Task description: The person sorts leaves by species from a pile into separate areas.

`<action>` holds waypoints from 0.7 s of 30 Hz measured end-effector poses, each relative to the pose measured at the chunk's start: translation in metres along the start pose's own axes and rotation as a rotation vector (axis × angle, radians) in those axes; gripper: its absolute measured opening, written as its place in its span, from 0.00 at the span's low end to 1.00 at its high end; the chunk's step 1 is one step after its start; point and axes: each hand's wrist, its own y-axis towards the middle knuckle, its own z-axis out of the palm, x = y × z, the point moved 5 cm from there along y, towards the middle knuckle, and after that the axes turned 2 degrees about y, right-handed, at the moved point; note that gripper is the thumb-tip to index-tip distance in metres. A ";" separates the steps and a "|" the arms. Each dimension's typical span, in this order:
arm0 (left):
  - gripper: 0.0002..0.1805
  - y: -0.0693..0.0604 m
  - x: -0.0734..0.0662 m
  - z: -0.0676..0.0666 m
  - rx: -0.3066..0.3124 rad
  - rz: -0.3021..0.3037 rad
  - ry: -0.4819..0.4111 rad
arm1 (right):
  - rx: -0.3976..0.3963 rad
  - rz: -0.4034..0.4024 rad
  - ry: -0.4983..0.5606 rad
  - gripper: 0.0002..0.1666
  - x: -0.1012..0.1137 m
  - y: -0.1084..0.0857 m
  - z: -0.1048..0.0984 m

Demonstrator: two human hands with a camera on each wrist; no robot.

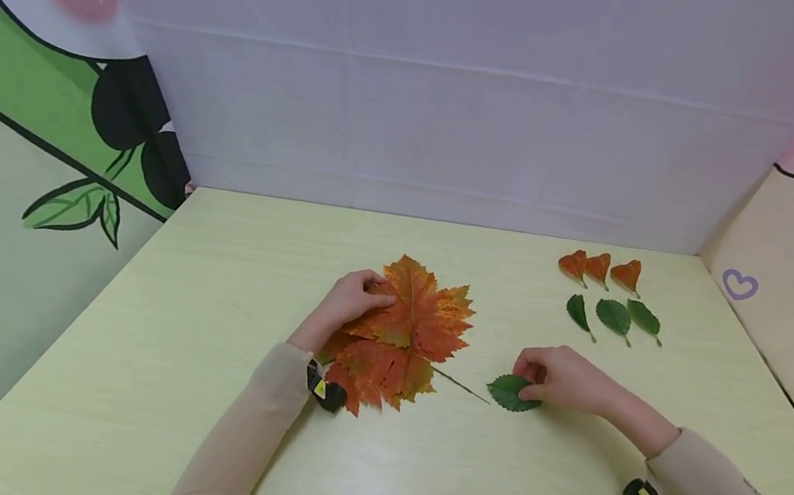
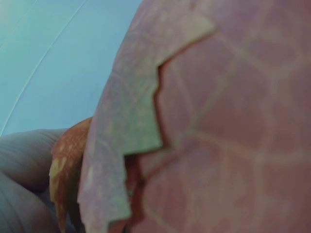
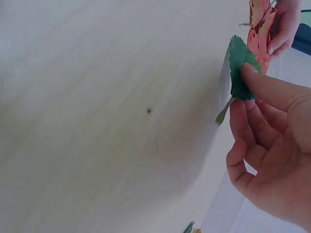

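My left hand grips several large orange-red maple-shaped leaves by their left side, near the middle of the table. A thin stem pokes out of them to the right. Close up in the left wrist view, a jagged leaf hides most of the fingers. Between thumb and fingertips, my right hand pinches a green serrated leaf, just right of that stem. The right wrist view shows the thumb lying on the green leaf, its short stalk hanging free.
At the table's back right lie two rows of small leaves: three orange ones behind and three green ones in front. A pale cloth wall stands at the back, with printed panels on either side.
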 end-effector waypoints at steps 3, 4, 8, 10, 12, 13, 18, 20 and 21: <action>0.25 0.000 0.000 0.000 0.000 -0.001 0.003 | -0.023 0.018 0.010 0.09 -0.004 0.002 -0.006; 0.25 0.000 0.000 0.000 0.000 -0.001 0.002 | -0.030 0.024 0.010 0.08 -0.005 0.003 -0.008; 0.25 0.000 0.000 -0.001 0.000 0.001 0.012 | -0.062 0.046 0.012 0.08 -0.011 0.009 -0.016; 0.25 0.000 0.000 -0.001 0.000 -0.002 0.009 | -0.080 0.062 0.014 0.07 -0.016 0.012 -0.021; 0.25 0.000 0.000 -0.001 -0.001 -0.002 0.010 | -0.100 0.075 0.018 0.07 -0.020 0.014 -0.026; 0.25 0.000 0.000 -0.001 -0.001 -0.001 0.010 | -0.111 0.080 0.016 0.07 -0.023 0.015 -0.029; 0.25 0.000 0.000 0.000 0.000 -0.001 0.015 | -0.178 0.128 -0.009 0.10 -0.035 0.019 -0.046; 0.25 0.000 0.000 0.000 -0.001 0.002 0.014 | -0.202 0.155 -0.022 0.11 -0.041 0.021 -0.053; 0.25 0.000 -0.001 0.000 -0.002 0.002 0.014 | -0.212 0.166 -0.026 0.12 -0.043 0.022 -0.056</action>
